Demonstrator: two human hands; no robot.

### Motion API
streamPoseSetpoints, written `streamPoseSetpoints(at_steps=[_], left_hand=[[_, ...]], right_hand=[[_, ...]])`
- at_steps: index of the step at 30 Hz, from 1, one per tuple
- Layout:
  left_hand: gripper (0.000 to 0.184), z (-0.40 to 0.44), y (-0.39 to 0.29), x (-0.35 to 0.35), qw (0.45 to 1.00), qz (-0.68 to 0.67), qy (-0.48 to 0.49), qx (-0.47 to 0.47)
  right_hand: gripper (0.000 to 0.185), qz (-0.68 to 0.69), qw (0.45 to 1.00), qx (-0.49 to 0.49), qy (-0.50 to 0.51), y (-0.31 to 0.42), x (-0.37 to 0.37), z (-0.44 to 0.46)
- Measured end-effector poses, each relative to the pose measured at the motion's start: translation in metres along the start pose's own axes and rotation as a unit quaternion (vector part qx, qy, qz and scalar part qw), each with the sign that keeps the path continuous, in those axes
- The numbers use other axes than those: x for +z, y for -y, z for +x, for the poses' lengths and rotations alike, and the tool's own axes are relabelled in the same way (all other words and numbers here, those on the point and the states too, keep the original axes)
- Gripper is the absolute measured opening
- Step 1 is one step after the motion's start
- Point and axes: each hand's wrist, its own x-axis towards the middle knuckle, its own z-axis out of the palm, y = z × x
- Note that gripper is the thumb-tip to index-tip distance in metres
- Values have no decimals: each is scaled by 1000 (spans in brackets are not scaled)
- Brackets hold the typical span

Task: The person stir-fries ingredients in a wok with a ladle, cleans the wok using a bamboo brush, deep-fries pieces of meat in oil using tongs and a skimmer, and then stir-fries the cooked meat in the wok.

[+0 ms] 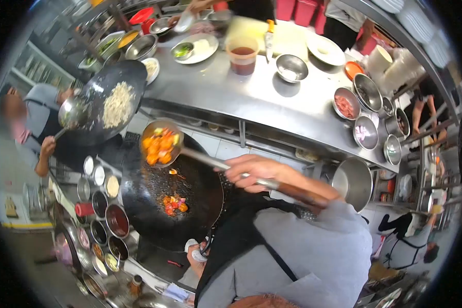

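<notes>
My right hand is closed round the long handle of a ladle. Orange-glazed food pieces with bits of yellow and green fill the ladle's bowl, held over the far edge of a black wok. Some orange and red pieces remain on the wok's oily bottom, with a few bits stuck above them. At the wok's near rim my left hand is closed on a white cloth by the wok's handle.
A co-worker at the left holds a ladle over a second wok with pale food. Sauce and seasoning containers stand left of my wok. Beyond it runs a steel counter with bowls, plates and a tub of red-brown liquid. A steel pot stands right.
</notes>
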Motion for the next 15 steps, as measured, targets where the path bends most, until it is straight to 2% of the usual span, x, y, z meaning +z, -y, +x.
streamPoseSetpoints(at_steps=[1,5,7,8,10,11,12,13,14,15], left_hand=[[10,12,0,-2,998,56,29,24],[9,26,4,13,996,69,55,-9],[12,21,8,33,963,232,-3,138],[12,35,8,24,962,236,1,140],[13,71,6,-9,993,95,-24,-65],[13,75,0,-9,993,95,-26,-64],[14,74,-7,-6,985,123,-36,-114],[14,71,-9,-4,974,150,-46,-163],[14,55,-9,10,974,148,-51,-164],[14,32,-8,36,981,179,-8,-77]], right_hand=[[19,12,999,-38,-32,8,-11,-21],[11,41,970,-186,-154,33,-67,-98],[9,55,941,-252,-220,48,-100,-129],[13,53,923,-272,-266,60,-112,-142],[14,-12,868,-333,-369,89,-137,-158],[15,-46,838,-330,-433,106,-151,-164],[17,-81,804,-322,-493,125,-167,-170],[18,-79,790,-356,-492,145,-205,-172],[20,-75,776,-389,-491,161,-248,-170],[18,-83,754,-389,-522,178,-277,-169]])
